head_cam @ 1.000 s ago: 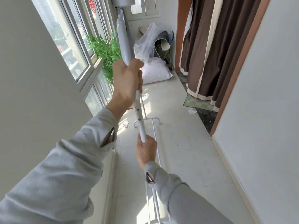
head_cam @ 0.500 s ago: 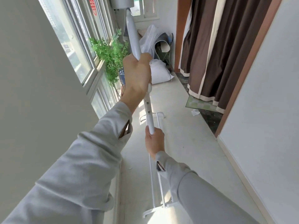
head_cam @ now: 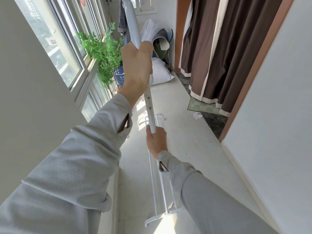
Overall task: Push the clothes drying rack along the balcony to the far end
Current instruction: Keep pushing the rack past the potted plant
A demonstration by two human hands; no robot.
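Observation:
The white metal clothes drying rack (head_cam: 150,108) stands in front of me on the balcony floor. Its upright pole rises past the top of the view, and its low base rails run along the floor toward the far end. My left hand (head_cam: 136,70) is wrapped around the pole high up, at the grey upper section. My right hand (head_cam: 156,141) grips the same pole lower down. The near foot of the base (head_cam: 160,217) rests on the floor just ahead of me.
Windows line the left wall, with a green potted plant (head_cam: 103,53) beside them. A white sack (head_cam: 160,73), a plastic bag and a folded stroller crowd the far end. Brown curtains (head_cam: 219,48) and a green mat (head_cam: 200,105) sit on the right. Bare floor runs down the middle.
The view has advanced along the balcony: the plant, sack and curtains are closer and larger. Both hands keep their grips on the pole, and the rack's near foot has come into view.

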